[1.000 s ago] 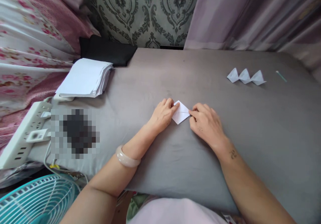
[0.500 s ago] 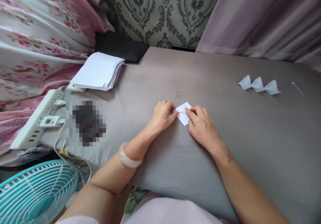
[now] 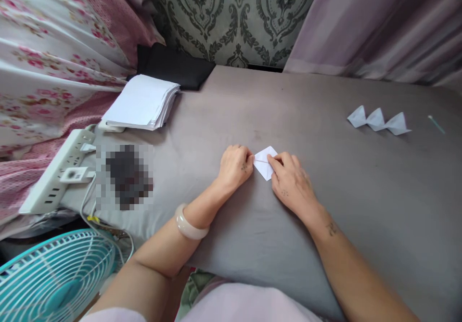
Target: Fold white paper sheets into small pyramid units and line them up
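Observation:
A small folded white paper [image 3: 264,163], diamond-shaped with a crease across its middle, lies on the grey cloth-covered surface in front of me. My right hand [image 3: 291,180] is closed at its right side, thumb and index finger on the paper. At the left corner, my left hand [image 3: 236,168] is closed, fingers curled and fingertips pinching at the paper's edge; part of that corner is hidden. A pale bangle [image 3: 189,223] circles my left wrist. Three folded white paper pieces [image 3: 377,120] stand in a row at the far right.
A stack of white paper [image 3: 140,101] lies at the back left, before a black flat item [image 3: 173,67]. Nearer are a power strip [image 3: 59,170] with plugs and a blurred-out dark thing [image 3: 129,177]. A turquoise fan [image 3: 65,274] stands lower left. A thin green stick [image 3: 436,124] lies far right.
My left fingers have drawn in slightly at the paper's left corner, and the thumb no longer lies over it. The right hand holds nearly the same place. The view has shifted a little.

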Action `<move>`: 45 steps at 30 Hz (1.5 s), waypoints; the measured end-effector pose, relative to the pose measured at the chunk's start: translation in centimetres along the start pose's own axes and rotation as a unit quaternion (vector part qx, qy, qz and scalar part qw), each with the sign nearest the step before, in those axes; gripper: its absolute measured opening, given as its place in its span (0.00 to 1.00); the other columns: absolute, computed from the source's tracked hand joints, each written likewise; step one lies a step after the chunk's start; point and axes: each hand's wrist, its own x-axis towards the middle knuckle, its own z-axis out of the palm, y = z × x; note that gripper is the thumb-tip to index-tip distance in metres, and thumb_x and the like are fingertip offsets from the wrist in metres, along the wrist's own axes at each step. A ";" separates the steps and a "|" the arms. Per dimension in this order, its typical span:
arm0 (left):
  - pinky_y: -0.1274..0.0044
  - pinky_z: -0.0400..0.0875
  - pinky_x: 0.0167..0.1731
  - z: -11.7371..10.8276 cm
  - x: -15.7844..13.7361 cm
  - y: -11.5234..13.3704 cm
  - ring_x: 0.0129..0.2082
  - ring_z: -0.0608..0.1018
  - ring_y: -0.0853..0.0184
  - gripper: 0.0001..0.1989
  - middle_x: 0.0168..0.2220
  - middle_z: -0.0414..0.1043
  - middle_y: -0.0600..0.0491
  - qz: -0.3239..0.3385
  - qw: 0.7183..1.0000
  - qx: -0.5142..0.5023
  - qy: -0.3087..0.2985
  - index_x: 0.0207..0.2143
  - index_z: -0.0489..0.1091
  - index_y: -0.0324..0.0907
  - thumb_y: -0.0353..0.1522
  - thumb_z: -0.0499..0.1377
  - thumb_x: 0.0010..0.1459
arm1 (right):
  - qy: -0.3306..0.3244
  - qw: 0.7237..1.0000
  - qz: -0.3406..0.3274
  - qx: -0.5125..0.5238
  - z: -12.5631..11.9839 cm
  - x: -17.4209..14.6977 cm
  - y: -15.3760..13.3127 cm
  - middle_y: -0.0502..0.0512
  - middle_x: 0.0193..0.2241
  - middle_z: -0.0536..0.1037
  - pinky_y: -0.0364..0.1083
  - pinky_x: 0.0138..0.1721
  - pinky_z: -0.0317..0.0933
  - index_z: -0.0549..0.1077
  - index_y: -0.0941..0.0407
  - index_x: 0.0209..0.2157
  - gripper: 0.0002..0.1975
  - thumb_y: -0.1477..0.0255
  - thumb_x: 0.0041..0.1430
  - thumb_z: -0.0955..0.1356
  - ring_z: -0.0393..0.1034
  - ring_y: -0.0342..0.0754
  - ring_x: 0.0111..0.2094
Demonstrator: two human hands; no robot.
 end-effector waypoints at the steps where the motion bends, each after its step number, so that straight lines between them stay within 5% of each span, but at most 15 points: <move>1: 0.70 0.67 0.42 0.1 0.0 0.1 0.39 0.73 0.60 0.08 0.33 0.74 0.47 -0.002 1.000 0.008 0.002 0.32 0.73 0.39 0.31 0.55 0.59 | 0.000 1.000 -0.001 -0.001 0.0 0.0 0.0 0.60 0.46 0.72 0.50 0.38 0.61 0.69 0.58 0.56 0.22 0.79 0.61 0.59 0.63 0.54 0.44; 12: 0.69 0.66 0.42 0.6 -0.5 0.2 0.37 0.70 0.61 0.08 0.34 0.71 0.46 0.013 0.998 0.045 0.032 0.34 0.69 0.39 0.30 0.51 0.61 | 0.013 0.999 -0.015 -0.041 -0.3 -0.3 -1.0 0.63 0.44 0.72 0.52 0.40 0.60 0.69 0.60 0.55 0.20 0.70 0.67 0.57 0.63 0.56 0.43; 15: 0.69 0.66 0.45 0.2 -1.1 0.9 0.41 0.69 0.60 0.10 0.40 0.70 0.45 0.101 0.991 0.084 0.024 0.39 0.68 0.37 0.27 0.47 0.63 | 0.015 0.999 -0.013 -0.044 -0.3 -0.2 -1.1 0.63 0.43 0.72 0.52 0.40 0.60 0.70 0.60 0.54 0.20 0.71 0.67 0.57 0.63 0.55 0.43; 20: 0.72 0.67 0.47 -0.2 -2.4 2.8 0.43 0.69 0.61 0.14 0.43 0.70 0.44 0.244 0.953 0.167 -0.073 0.45 0.67 0.34 0.23 0.46 0.62 | 0.014 0.999 -0.013 -0.028 -0.3 -0.2 -0.7 0.61 0.43 0.72 0.51 0.42 0.60 0.70 0.59 0.54 0.20 0.72 0.66 0.57 0.63 0.54 0.43; 25: 0.71 0.67 0.45 -0.2 -3.3 4.5 0.45 0.69 0.58 0.11 0.40 0.71 0.41 0.249 0.919 0.281 -0.118 0.40 0.71 0.32 0.23 0.51 0.58 | 0.014 1.000 -0.020 -0.016 -0.3 -0.5 -0.5 0.62 0.44 0.72 0.51 0.43 0.60 0.69 0.59 0.56 0.20 0.74 0.64 0.58 0.63 0.54 0.44; 32: 0.71 0.66 0.48 -0.1 -3.6 4.5 0.48 0.69 0.58 0.14 0.42 0.72 0.41 0.248 0.910 0.317 -0.104 0.45 0.71 0.32 0.23 0.50 0.60 | 0.013 1.000 -0.020 -0.018 -0.3 -0.7 -0.5 0.62 0.45 0.72 0.50 0.43 0.60 0.67 0.60 0.57 0.22 0.75 0.64 0.57 0.63 0.54 0.45; 38: 0.69 0.68 0.43 -0.2 -3.4 4.7 0.44 0.71 0.56 0.15 0.42 0.70 0.39 0.183 0.939 0.273 -0.099 0.46 0.69 0.30 0.24 0.48 0.62 | 0.006 0.999 -0.019 -0.031 -0.3 -0.5 -0.9 0.62 0.44 0.72 0.50 0.42 0.58 0.67 0.60 0.56 0.21 0.73 0.65 0.57 0.63 0.54 0.43; 45: 0.68 0.67 0.38 -0.1 -2.2 3.9 0.39 0.72 0.57 0.11 0.36 0.72 0.42 0.152 0.966 0.201 -0.057 0.36 0.72 0.36 0.26 0.50 0.62 | 0.012 1.000 -0.019 -0.006 -0.2 -0.5 -0.4 0.62 0.44 0.72 0.51 0.42 0.58 0.68 0.58 0.56 0.21 0.74 0.64 0.57 0.62 0.55 0.43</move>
